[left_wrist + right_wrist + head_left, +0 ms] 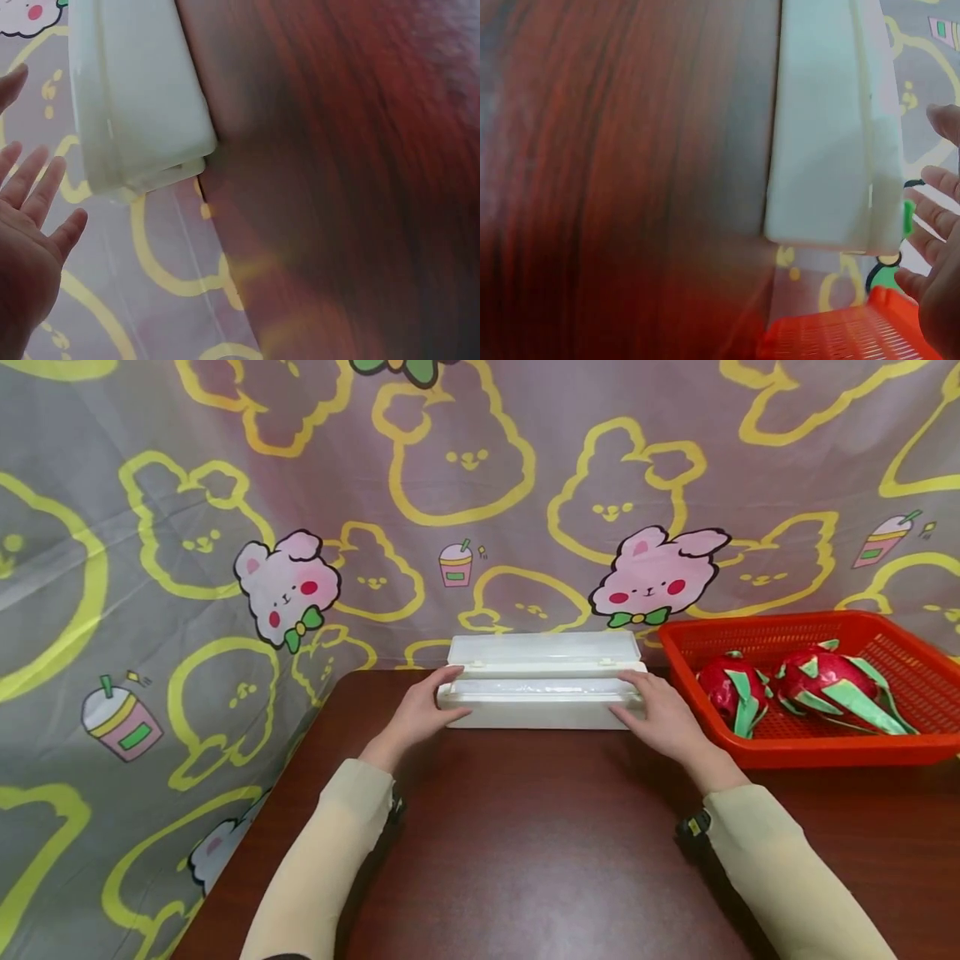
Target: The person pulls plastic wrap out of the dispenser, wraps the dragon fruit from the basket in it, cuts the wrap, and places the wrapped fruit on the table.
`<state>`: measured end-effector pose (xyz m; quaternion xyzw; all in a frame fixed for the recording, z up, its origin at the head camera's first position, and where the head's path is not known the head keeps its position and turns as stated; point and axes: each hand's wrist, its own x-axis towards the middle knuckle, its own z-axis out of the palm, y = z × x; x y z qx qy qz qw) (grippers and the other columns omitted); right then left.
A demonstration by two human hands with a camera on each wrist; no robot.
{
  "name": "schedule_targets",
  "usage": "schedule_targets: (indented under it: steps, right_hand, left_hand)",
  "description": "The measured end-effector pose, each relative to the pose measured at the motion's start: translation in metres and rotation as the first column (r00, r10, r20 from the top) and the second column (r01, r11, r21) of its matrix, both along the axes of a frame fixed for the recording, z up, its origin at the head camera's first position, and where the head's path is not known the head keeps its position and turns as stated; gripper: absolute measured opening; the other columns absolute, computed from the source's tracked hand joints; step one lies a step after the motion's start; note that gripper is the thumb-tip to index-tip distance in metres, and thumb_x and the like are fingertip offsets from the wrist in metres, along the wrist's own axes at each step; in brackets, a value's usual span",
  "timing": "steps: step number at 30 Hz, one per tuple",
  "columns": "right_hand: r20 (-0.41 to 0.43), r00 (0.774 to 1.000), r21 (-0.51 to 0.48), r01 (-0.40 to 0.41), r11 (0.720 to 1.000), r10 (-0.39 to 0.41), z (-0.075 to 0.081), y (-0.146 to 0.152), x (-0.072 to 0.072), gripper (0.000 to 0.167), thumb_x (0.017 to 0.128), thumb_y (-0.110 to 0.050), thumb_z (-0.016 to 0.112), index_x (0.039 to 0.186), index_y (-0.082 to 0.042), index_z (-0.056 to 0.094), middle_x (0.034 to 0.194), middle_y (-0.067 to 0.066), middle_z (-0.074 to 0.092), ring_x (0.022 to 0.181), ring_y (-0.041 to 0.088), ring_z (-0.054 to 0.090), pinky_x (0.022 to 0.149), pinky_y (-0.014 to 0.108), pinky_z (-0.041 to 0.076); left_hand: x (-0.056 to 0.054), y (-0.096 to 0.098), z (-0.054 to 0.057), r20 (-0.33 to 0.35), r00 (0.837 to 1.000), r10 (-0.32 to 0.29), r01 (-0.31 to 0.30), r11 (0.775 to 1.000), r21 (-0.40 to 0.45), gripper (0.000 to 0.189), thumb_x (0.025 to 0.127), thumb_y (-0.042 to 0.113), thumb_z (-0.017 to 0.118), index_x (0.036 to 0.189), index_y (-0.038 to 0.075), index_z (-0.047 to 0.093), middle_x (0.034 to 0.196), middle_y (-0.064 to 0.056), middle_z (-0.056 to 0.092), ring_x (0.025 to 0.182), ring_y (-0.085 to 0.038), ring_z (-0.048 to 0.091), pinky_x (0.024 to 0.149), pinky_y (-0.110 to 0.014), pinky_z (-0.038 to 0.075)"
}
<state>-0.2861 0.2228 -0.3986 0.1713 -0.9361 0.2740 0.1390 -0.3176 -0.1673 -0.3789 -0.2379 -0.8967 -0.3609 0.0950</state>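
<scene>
A long white cling film dispenser (pixel 536 714) lies at the far edge of the table. Its lid (pixel 545 647) is raised and tilted back, showing a roll of clear film (pixel 545 687) inside. My left hand (pixel 420 706) is at the dispenser's left end, thumb in front and fingers near the top edge. At the opposite end is my right hand (pixel 660 710), placed the same way. Both wrist views show spread, extended fingers beside the white casing (pixel 150 90), with a gap between hand and casing.
A red plastic basket (pixel 825 752) stands right of the dispenser, close to my right hand. Two imitation dragon fruits lie in it, a smaller one (pixel 729 689) and a larger one (pixel 825 681). A patterned curtain (pixel 480 493) hangs behind and left of the brown table (pixel 540 843).
</scene>
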Motion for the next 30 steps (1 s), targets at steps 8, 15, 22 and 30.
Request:
schedule_targets:
  steps: [8,15,22,30]
  right_hand:
    - [0.024,0.999,-0.031,0.028,0.999,-0.027,-0.002,0.000,-0.011,0.058,0.089,-0.025,0.070,0.139,-0.004,0.047,0.138,0.023,0.048,0.128,0.041,0.039,0.103,0.060,0.032]
    - [0.078,0.997,-0.036,0.014,0.999,-0.011,0.000,0.003,-0.016,0.051,0.092,-0.027,0.066,0.133,-0.002,0.050,0.134,0.025,0.050,0.121,0.040,0.045,0.102,0.058,0.036]
    - [0.094,0.995,-0.070,0.034,0.997,-0.028,-0.002,0.006,-0.018,0.044,0.095,-0.027,0.063,0.130,-0.003,0.053,0.132,0.024,0.053,0.116,0.039,0.051,0.098,0.058,0.040]
    - [0.079,0.996,-0.099,0.042,0.994,-0.035,-0.005,0.010,-0.024,0.040,0.095,-0.026,0.062,0.128,-0.005,0.056,0.130,0.024,0.055,0.116,0.039,0.052,0.100,0.057,0.039]
  left_hand:
    - [-0.015,0.005,-0.005,0.020,0.999,-0.028,0.027,0.999,0.038,0.055,0.083,0.011,0.077,0.133,0.004,0.054,0.134,-0.015,0.056,0.126,-0.027,0.050,0.100,-0.043,0.042]
    - [-0.020,0.005,-0.008,0.060,0.998,-0.019,0.017,0.999,0.040,0.047,0.090,0.011,0.069,0.133,0.001,0.052,0.133,-0.016,0.057,0.126,-0.029,0.049,0.103,-0.044,0.039]
    - [-0.032,0.007,-0.010,0.061,0.998,-0.020,0.023,0.999,-0.034,0.037,0.096,0.015,0.059,0.132,0.003,0.054,0.133,-0.014,0.057,0.126,-0.027,0.049,0.104,-0.041,0.037]
    - [-0.044,0.009,-0.005,0.029,0.998,-0.052,0.053,0.996,-0.066,0.028,0.093,0.009,0.064,0.119,-0.001,0.063,0.120,-0.015,0.065,0.115,-0.029,0.056,0.100,-0.041,0.040]
